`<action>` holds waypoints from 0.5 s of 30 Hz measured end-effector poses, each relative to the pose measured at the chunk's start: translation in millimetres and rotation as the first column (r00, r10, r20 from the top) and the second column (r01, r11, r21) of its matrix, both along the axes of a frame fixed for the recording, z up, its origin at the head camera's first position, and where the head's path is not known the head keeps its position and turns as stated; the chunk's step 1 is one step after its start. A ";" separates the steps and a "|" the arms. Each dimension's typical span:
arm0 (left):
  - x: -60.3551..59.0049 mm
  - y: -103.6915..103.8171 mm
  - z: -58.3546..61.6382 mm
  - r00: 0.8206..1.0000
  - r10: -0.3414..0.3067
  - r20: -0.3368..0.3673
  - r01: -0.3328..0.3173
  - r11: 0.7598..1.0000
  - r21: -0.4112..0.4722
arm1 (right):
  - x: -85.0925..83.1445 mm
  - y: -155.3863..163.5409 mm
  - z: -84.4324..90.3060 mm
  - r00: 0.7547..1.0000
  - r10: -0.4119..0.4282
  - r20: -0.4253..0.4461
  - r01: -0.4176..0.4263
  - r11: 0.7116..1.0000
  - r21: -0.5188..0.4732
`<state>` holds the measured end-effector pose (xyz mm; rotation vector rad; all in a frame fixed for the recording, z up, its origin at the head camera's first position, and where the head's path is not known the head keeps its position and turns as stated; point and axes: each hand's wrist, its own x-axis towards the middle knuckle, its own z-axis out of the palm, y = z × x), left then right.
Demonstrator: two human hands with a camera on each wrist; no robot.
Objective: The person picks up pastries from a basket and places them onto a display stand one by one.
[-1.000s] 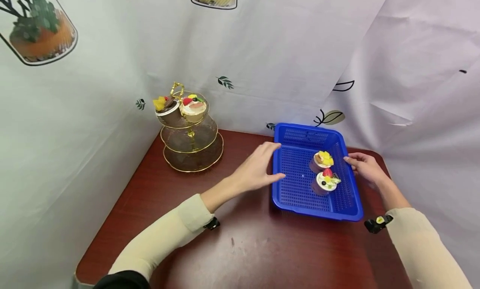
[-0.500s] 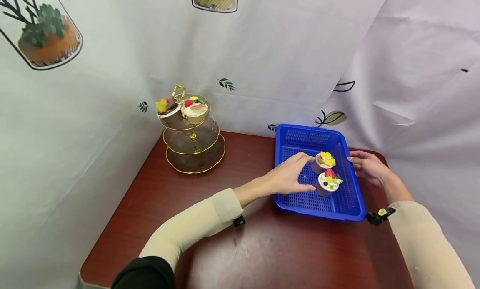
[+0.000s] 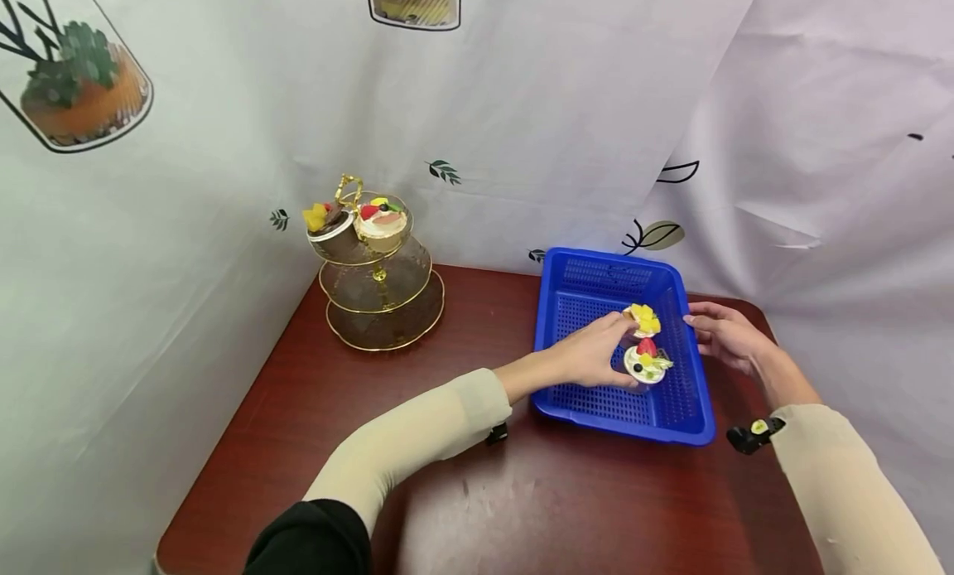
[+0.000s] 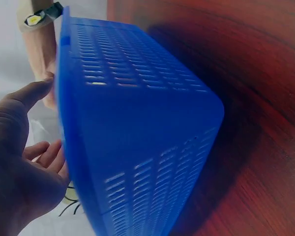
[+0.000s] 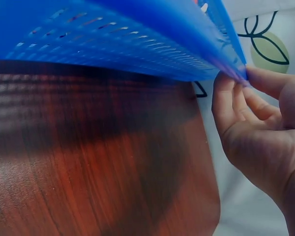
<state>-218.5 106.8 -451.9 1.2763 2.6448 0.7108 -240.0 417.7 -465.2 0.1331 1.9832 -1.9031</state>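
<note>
My left hand reaches into the blue plastic basket, thumb and fingers spread around the near dessert cup, topped with cream and a strawberry. Whether it touches that cup is hard to tell. Just behind stands another dessert cup with yellow fruit, partly covered by my fingers. At the basket's right rim, my right hand pinches the edge; in the right wrist view the thumb lies over the rim and fingers curl beneath. The left wrist view shows the basket's outer wall hiding the cups.
A three-tier gold-rimmed stand is at the table's back left. Its top tier bears a chocolate dessert cup and a cream dessert cup. The brown table meets a printed white cloth behind.
My left hand has moved right, from the basket's left rim to around the near dessert cup. The right hand stays on the rim, and the basket has shifted slightly left.
</note>
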 end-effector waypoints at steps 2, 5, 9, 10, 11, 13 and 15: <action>-2.4 6.2 -3.5 1.000 0.005 -0.002 -0.005 1.000 -0.024 | 0.5 0.4 -3.3 1.000 0.004 -0.014 -0.005 0.999 -0.039; -5.3 13.9 -9.9 1.000 0.000 0.006 0.000 0.999 -0.036 | 0.8 0.8 -9.1 0.999 0.013 -0.042 -0.017 0.995 -0.095; -9.3 21.6 -19.1 1.000 0.017 0.020 -0.015 0.998 -0.054 | 0.3 1.8 -14.7 0.997 0.011 -0.071 -0.020 0.992 -0.122; -10.4 23.2 -21.3 1.000 0.024 0.020 -0.022 0.998 -0.060 | 0.2 2.4 -15.6 0.997 0.007 -0.075 -0.016 0.992 -0.124; -11.4 24.9 -23.3 0.999 0.031 0.022 -0.029 0.997 -0.065 | 0.2 2.6 -16.2 0.997 0.000 -0.079 -0.009 0.992 -0.122; -13.4 28.0 -27.0 0.999 0.037 0.022 -0.036 0.996 -0.076 | 0.2 3.7 -17.0 0.997 -0.007 -0.082 -0.003 0.993 -0.116; -15.0 31.0 -29.9 0.998 0.043 0.034 -0.040 0.996 -0.083 | 0.1 4.6 -17.3 0.996 -0.014 -0.085 0.004 0.994 -0.111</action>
